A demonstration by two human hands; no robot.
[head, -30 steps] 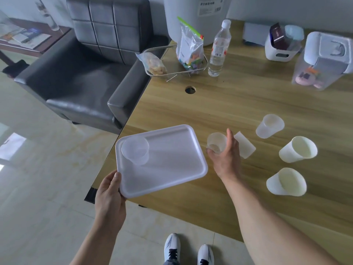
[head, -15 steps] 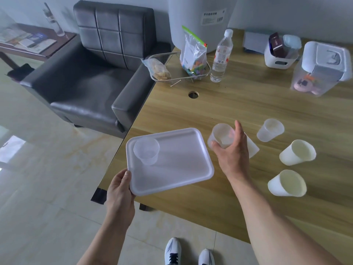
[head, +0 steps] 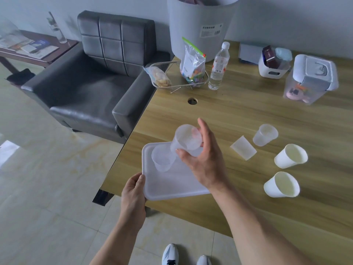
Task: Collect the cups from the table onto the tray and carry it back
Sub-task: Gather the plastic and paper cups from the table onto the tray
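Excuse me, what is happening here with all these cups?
A person is clearing cups from a wooden table onto a white tray. The left hand holds the tray at its near corner, over the table's edge. The right hand carries a clear cup, tilted, above the tray, next to a clear cup already standing there. Four cups are on the table: one clear upright, one lying on its side, and two white ones.
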